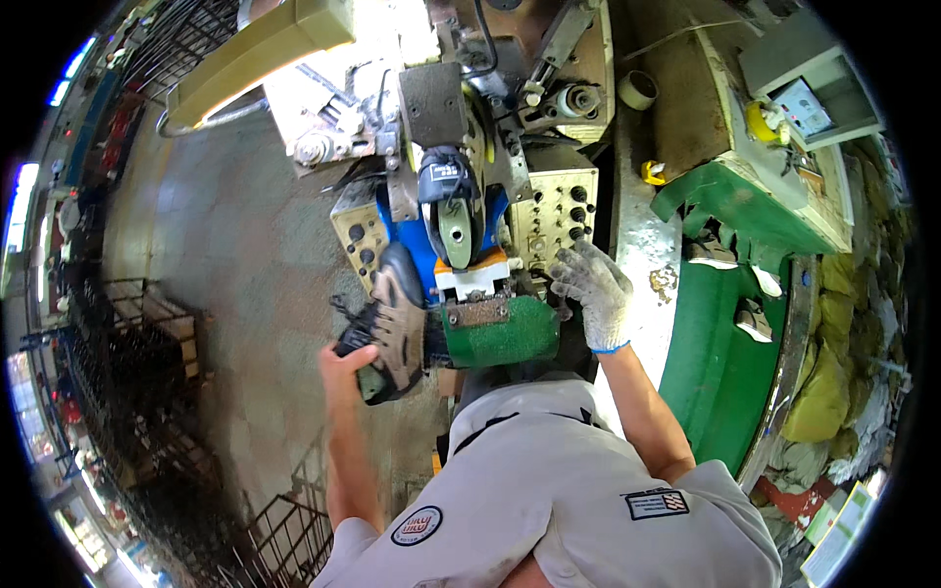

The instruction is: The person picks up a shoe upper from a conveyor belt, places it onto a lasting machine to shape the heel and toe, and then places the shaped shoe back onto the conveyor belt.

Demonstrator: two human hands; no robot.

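Note:
My bare left hand grips a brown and black shoe at its heel end, where a bit of green last shows. That shoe is left of a green rounded guard at the front of a machine. A second, dark shoe on a green last sits in the middle of the machine, its far end under a dark metal block. My right hand wears a whitish knit glove with a blue cuff edge. It holds nothing, fingers apart, beside the right control panel with its black knobs.
Another knobbed panel stands on the machine's left. A beige lamp arm hangs at the upper left. On the right, a green conveyor belt carries several shoes beneath a green-draped bench. Wire racks stand at the lower left.

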